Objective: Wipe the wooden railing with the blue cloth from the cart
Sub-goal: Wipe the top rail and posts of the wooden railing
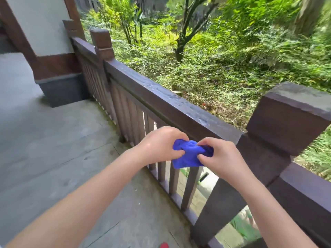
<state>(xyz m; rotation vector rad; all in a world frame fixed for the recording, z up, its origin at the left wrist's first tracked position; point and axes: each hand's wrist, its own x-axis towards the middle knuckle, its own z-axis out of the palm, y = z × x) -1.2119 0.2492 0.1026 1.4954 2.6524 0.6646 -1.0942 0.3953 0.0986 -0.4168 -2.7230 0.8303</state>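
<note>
Fingers (180, 152) of both hands pinched the bunched blue cloth (189, 154) just short of the wooden railing (172, 104); we judged the fetch done, wiping unstarted.

grey stone porch floor (53, 140)

wooden railing (161, 101) stands along its edge, small red thing (164, 245) at the bottom.

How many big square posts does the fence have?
3. One post stands at the right beside the hands, one post farther left along the railing, and one post against the wall, partly hidden. More may lie out of view.
</note>
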